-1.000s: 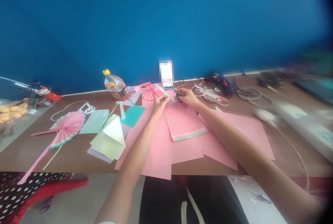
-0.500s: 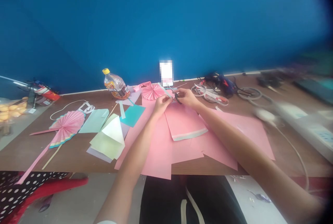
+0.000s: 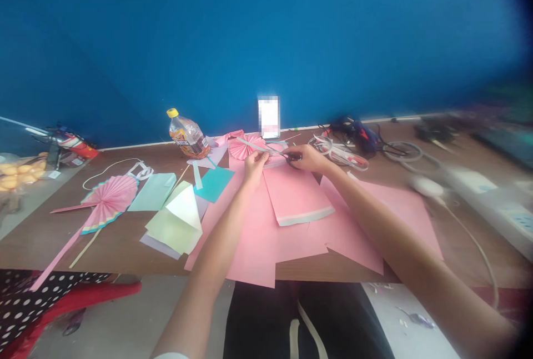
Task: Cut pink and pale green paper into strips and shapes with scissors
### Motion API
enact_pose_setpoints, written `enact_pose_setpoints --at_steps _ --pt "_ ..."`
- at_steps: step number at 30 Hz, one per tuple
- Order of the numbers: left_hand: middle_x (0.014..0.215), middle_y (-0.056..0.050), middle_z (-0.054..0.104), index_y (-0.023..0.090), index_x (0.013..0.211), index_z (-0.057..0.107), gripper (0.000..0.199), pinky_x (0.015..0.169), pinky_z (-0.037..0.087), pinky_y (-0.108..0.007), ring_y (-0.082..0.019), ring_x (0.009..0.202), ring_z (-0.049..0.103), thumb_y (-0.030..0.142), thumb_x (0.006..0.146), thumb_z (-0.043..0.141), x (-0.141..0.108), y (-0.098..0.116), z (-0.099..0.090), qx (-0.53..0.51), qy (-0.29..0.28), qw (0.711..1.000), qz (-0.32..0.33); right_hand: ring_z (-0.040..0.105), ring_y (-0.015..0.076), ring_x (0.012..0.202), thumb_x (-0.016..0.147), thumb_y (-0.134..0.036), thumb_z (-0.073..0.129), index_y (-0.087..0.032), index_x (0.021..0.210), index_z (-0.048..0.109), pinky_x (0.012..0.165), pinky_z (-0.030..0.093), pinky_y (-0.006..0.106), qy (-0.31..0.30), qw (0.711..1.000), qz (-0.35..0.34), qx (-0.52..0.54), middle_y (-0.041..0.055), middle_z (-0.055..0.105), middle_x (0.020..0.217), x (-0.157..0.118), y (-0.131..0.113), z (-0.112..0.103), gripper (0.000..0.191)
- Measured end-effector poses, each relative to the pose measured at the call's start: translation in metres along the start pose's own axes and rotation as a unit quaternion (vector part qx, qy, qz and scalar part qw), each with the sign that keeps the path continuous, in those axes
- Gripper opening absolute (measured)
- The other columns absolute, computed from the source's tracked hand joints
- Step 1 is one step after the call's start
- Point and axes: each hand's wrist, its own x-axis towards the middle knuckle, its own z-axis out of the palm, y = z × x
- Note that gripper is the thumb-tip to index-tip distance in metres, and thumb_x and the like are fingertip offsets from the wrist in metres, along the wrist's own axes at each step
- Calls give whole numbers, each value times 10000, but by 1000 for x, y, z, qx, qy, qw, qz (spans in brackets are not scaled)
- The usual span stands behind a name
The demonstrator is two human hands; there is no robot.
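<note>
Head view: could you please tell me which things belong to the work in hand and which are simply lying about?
Apparently in use: left hand, right hand, scissors, pale paper strip, pink sheet.

Seemingly lying about: bottle, power strip, bag of yellow items.

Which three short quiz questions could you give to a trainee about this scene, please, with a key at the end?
1. Which hand holds the scissors?
2. True or false: the bottle has a yellow cap.
3. The largest paper sheets are:
A) green
B) pink
C) black

Key:
1. The right hand.
2. True.
3. B.
</note>
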Motion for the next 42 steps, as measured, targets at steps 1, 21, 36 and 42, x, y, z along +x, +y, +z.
enact_pose_setpoints --at_steps 1,21,36,42 --pt "806 -69 713 146 805 689 292 690 488 -262 -122 678 632 403 686 760 1 -1 -1 -5 4 1000 2 488 118 607 706 -233 557 -143 1037 726 600 374 235 -2 1000 -3 -6 14 628 715 0 0 0 382" --pt "786 -57 710 151 804 687 316 718 495 -270 -120 678 635 410 653 787 5 -8 -5 -37 20 999 -3 480 119 622 667 -201 538 -129 1060 727 591 369 224 -40 999 0 -5 22 637 738 -2 1 -7 442" --pt "784 -55 702 157 812 677 290 733 501 -269 -120 701 635 412 696 753 4 -5 -6 -8 19 1000 -7 431 113 591 661 -217 542 -150 1041 732 562 332 232 -59 998 9 0 -2 571 665 -2 -3 -11 430" --pt "790 -60 701 148 783 673 296 718 495 -264 -117 695 633 414 687 761 4 -5 -6 -7 25 1000 -9 432 116 592 656 -225 548 -154 1042 730 567 336 235 -60 998 14 1 -9 564 655 -1 1 -12 432"
